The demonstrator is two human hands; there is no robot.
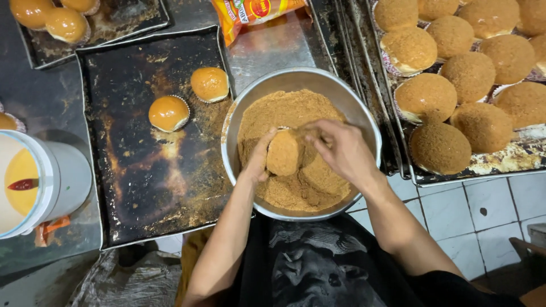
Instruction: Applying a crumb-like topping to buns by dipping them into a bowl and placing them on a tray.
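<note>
Surface: steel counter (273, 54), dark baking tray (148, 182) left of centre.
Bowl (364, 122): centre frame, brown crumbs, I see it pulled close for coating.
Left hand (259, 162): clamped on the bun (284, 152).
Right hand (341, 149): fingers pinched together, sprinkling crumbs.
Bun axis: roughly upright in frame, dome facing the camera.
Upper right: coated buns (466, 74).

Two bare forearms, no sleeves reaching the wrists or elbows. No rings, watch or bracelets on either of the hands: left hand (259, 162), right hand (341, 149). No gloves. Fine brown crumbs dusted over the fingers of both. Black short-sleeved shirt below, its right sleeve edge showing near the upper arm, with a faded grey printed graphic across the chest. A strip of mustard-yellow cloth beside the left arm, low in view
</note>
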